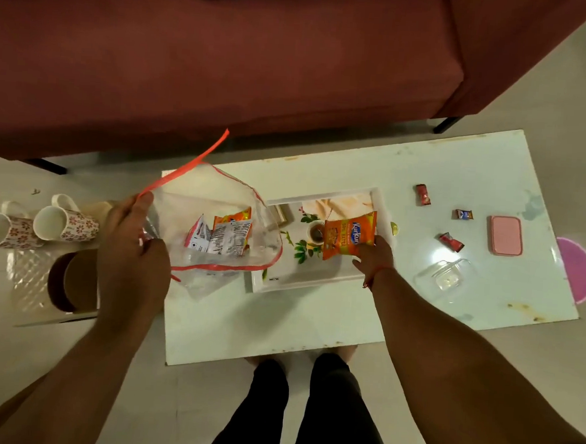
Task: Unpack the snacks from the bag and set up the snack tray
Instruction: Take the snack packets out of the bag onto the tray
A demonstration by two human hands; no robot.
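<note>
While a person stands over the low white table [312, 326], both arms reach down.
Left hand [135, 246]: fingers closed on the rim of the clear plastic bag [250, 219], holding its red-edged mouth open; the red drawstring [188, 164] trails up.
Inside the bag: more snack packets [222, 238], printed backs up.
Right hand [373, 257]: pinching the lower corner of an orange Kurkure packet [349, 235] over the tray.
Tray [315, 281]: white-rimmed, floral print, mid-table, bag overlapping its left end.
Right of tray: three small wrapped sweets [423, 194], pink lidded box [505, 234], clear container [442, 277].
Left, off the table: floral mugs [66, 223].
</note>
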